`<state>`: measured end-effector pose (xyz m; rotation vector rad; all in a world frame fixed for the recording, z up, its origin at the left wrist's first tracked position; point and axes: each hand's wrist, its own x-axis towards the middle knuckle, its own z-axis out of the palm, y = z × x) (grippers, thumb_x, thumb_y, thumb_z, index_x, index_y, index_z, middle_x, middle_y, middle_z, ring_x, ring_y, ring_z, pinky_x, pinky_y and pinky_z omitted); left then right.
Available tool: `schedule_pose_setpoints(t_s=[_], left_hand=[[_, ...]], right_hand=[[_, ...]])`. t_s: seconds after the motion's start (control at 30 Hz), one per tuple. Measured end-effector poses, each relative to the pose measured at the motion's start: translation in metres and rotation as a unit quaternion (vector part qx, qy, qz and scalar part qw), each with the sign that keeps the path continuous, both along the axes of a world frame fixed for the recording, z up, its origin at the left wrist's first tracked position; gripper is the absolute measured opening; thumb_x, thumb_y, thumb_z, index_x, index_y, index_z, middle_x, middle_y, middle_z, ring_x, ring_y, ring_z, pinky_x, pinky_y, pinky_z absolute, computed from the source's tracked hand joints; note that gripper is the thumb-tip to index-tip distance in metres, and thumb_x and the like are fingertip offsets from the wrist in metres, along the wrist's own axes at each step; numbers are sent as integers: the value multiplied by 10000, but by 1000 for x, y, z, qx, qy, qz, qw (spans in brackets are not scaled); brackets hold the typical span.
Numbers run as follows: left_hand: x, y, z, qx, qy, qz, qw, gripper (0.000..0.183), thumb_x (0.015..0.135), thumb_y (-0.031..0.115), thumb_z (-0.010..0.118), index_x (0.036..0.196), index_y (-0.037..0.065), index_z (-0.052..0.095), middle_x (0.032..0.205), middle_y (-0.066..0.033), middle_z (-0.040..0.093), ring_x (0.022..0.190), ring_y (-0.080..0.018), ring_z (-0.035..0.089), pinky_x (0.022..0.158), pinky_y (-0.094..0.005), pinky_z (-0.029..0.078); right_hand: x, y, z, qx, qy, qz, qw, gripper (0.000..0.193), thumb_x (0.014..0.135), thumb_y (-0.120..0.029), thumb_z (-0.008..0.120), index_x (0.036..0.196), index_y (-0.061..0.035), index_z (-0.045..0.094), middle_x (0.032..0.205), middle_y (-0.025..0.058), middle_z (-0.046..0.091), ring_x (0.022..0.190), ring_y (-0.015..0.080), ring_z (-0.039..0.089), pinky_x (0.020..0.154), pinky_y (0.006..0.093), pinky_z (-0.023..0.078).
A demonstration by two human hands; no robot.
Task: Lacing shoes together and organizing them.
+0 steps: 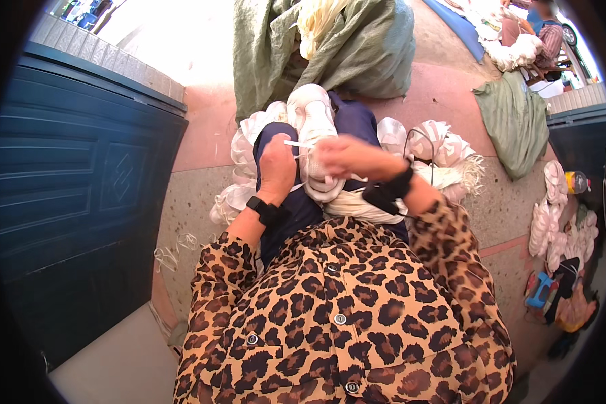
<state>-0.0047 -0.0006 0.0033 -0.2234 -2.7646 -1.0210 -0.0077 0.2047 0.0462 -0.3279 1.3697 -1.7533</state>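
Observation:
A white shoe (311,111) lies on my lap between my thighs, its toe pointing away from me. My left hand (277,165) is closed beside the shoe's left edge, with a white shoelace (297,143) between its fingers. Over the shoe's right side is my right hand (357,159), somewhat blurred, its fingers curled at the other end of the same lace. The shoe's middle is partly hidden by that hand. A bundle of cream-white laces (360,205) rests across my lap below the shoe.
More white shoes (239,151) lie left of my legs, and another pile (444,145) lies to the right. A large green sack (363,50) stands ahead, with pale laces on top. Blue doors (81,161) stand at the left. Another person (551,37) sits far right.

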Motion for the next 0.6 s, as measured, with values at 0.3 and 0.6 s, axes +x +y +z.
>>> schedule_pose_setpoints(t_s=[0.3, 0.6], left_hand=[[-20, 9, 18, -54, -6, -133, 990, 195, 800, 105, 588, 955, 2, 644, 864, -150, 638, 779, -269, 589, 753, -340, 430], [-46, 41, 92, 236, -368, -384, 813, 348, 817, 240, 683, 1122, 77, 642, 887, 14, 629, 839, -75, 540, 737, -225, 431]], right_hand=[[4, 72, 130, -341, 147, -176, 912, 109, 977, -179, 401, 997, -86, 452, 515, -91, 315, 425, 32, 308, 876, 358, 353], [0, 36, 152, -151, 177, -167, 958, 162, 966, -203, 470, 983, -46, 507, 584, -58, 404, 484, 22, 375, 665, 206, 459]])
